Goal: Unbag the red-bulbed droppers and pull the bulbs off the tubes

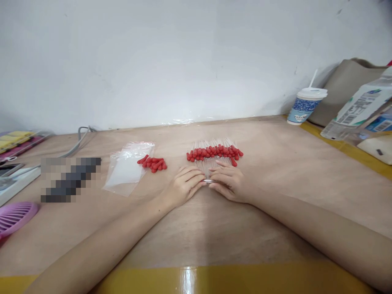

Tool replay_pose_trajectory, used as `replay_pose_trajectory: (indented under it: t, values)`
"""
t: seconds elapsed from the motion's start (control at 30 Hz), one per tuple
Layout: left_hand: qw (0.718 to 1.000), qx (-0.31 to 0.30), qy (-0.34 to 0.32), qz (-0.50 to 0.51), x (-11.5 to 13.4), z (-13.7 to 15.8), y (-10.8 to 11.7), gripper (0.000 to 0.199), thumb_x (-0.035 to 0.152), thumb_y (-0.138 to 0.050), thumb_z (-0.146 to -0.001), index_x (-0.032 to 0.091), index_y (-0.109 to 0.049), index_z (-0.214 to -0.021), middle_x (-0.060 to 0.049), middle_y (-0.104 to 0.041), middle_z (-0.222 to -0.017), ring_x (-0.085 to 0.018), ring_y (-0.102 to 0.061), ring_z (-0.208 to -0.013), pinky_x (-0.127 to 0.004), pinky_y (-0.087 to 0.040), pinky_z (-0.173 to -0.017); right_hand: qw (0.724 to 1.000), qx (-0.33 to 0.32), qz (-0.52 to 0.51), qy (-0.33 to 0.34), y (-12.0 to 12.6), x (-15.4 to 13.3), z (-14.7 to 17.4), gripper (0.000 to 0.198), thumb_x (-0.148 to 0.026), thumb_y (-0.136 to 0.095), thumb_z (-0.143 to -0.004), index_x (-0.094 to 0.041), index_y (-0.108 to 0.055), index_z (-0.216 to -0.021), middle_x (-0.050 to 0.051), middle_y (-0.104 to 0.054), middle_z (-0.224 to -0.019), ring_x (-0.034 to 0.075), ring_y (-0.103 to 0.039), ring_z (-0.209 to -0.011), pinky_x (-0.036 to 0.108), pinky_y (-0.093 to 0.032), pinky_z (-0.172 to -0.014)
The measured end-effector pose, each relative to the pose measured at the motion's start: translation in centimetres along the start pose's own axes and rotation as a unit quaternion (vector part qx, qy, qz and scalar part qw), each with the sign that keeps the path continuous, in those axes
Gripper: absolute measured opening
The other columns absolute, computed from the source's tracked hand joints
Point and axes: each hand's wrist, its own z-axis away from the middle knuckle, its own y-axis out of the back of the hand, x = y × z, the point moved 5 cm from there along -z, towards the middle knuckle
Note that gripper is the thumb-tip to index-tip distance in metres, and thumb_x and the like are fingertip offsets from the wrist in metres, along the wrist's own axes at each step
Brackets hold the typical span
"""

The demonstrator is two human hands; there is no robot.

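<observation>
My left hand (pixel 186 184) and my right hand (pixel 228 179) meet at the middle of the table, fingers closed. Between their fingertips lies a thin glass dropper tube (pixel 209 181), held level and gripped from both ends; the fingers hide its ends. Just beyond the hands, several bare glass tubes (pixel 210 165) lie side by side. Behind these is a row of droppers with red rubber bulbs (pixel 214 152), their clear stems pointing to the wall. Left of my left hand, a small heap of loose red rubber bulbs (pixel 154 164) rests partly against clear zip bags (pixel 128 165).
At the left are a pixelated dark object (pixel 73 179), a purple fan (pixel 18 218), a grey cable (pixel 75 149) and yellow packs (pixel 15 141). A lidded paper cup (pixel 304 107), a plastic bottle (pixel 357 108) and a grey-beige bag (pixel 339 85) stand at the right. A white wall (pixel 190 61) borders the table.
</observation>
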Motion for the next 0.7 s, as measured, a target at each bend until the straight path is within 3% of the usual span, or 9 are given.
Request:
replay_pose_trajectory:
  t: [0.13, 0.33, 0.7]
  values:
    - [1.000, -0.001, -0.019, -0.017, 0.3, -0.3, 0.2, 0.013, 0.019, -0.056, -0.083, 0.016, -0.058, -0.095, -0.007, -0.067, -0.092, -0.019, -0.060, -0.092, -0.036, -0.050, -0.080, 0.999, 0.023, 0.000, 0.026, -0.1, -0.1, 0.0, 0.013, -0.019, -0.053, -0.083, -0.017, -0.059, -0.095, 0.005, -0.068, -0.095, 0.014, -0.062, -0.094, 0.039, -0.043, -0.099]
    - [0.998, -0.033, -0.049, -0.034, 0.9, -0.6, 0.5, 0.009, 0.016, -0.055, -0.082, 0.013, -0.058, -0.090, -0.008, -0.066, -0.089, -0.020, -0.059, -0.091, -0.037, -0.049, -0.083, 0.997, -0.013, 0.040, 0.057, 0.3, -0.9, -0.1, 0.009, -0.016, -0.049, -0.085, -0.014, -0.058, -0.085, 0.004, -0.067, -0.084, 0.013, -0.062, -0.087, 0.036, -0.044, -0.100]
    - [0.998, -0.058, -0.014, -0.014, 0.6, -0.2, 0.7, 0.012, 0.016, -0.052, -0.083, 0.014, -0.057, -0.094, -0.008, -0.066, -0.091, -0.020, -0.058, -0.092, -0.036, -0.047, -0.083, 0.991, 0.007, 0.093, 0.091, 0.9, -1.5, -0.2, 0.008, -0.015, -0.049, -0.085, -0.014, -0.057, -0.086, 0.005, -0.066, -0.083, 0.014, -0.062, -0.087, 0.035, -0.047, -0.097]
